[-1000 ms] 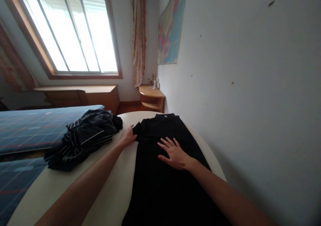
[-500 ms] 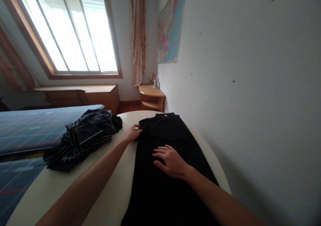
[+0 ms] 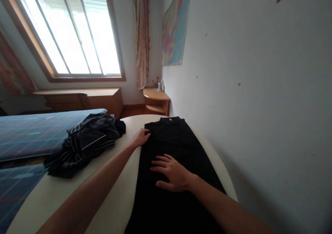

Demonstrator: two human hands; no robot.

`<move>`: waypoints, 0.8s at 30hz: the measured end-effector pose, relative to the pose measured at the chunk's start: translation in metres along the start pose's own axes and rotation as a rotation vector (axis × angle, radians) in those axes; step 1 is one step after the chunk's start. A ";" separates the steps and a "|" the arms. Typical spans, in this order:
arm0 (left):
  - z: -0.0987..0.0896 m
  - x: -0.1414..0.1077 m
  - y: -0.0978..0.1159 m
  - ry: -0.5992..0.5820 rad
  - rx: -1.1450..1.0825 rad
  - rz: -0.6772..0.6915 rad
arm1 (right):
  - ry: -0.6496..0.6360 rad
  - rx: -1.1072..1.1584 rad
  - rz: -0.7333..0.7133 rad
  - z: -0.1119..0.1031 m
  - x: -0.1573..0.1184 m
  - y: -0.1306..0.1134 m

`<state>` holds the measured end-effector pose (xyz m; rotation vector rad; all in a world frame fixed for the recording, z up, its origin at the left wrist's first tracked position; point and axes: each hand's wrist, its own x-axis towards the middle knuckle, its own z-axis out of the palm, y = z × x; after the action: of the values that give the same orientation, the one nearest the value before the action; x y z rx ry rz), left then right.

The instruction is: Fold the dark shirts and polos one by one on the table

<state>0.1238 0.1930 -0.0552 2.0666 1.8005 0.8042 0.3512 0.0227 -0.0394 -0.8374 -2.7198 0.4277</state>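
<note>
A black collared shirt (image 3: 168, 199) lies lengthwise on the pale round-edged table, its collar at the far end with a small light label. My left hand (image 3: 140, 137) is at the shirt's left edge near the shoulder, fingers curled and closed on the fabric there. Over the middle of the shirt, my right hand (image 3: 174, 174) is palm down and open, with its fingers spread. Whether that palm presses on the cloth or hovers just above it, I cannot tell.
A heap of dark striped clothes (image 3: 88, 140) lies on the left part of the table (image 3: 118, 189), beside a blue plaid mattress (image 3: 46, 130). A white wall (image 3: 259, 123) runs along the right. Beyond stand a wooden corner shelf (image 3: 157, 95) and a low desk (image 3: 103, 92).
My left hand has moved slightly right, bringing the shirt's edge inward. My right hand has shifted a little left and nearer to me, its fingers spreading wider.
</note>
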 end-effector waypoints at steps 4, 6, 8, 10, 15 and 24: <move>-0.012 0.006 -0.010 0.117 0.054 -0.129 | -0.016 0.001 -0.216 0.005 0.000 -0.002; -0.022 0.005 -0.016 0.166 0.084 -0.176 | -0.055 0.010 -0.262 0.006 0.000 -0.007; -0.029 -0.001 -0.017 0.201 0.114 -0.202 | -0.104 0.031 -0.260 0.006 0.001 -0.015; -0.030 -0.012 -0.015 0.227 0.177 -0.151 | -0.154 0.055 -0.254 0.004 0.001 -0.024; -0.010 -0.047 -0.002 0.012 0.301 0.154 | -0.236 0.089 -0.277 0.005 0.004 -0.044; -0.005 -0.069 -0.008 -0.073 0.497 0.047 | -0.210 0.129 -0.304 0.010 0.000 -0.054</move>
<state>0.1100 0.1263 -0.0711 2.4000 2.0742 0.2995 0.3203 -0.0219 -0.0290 -0.3543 -2.9055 0.6451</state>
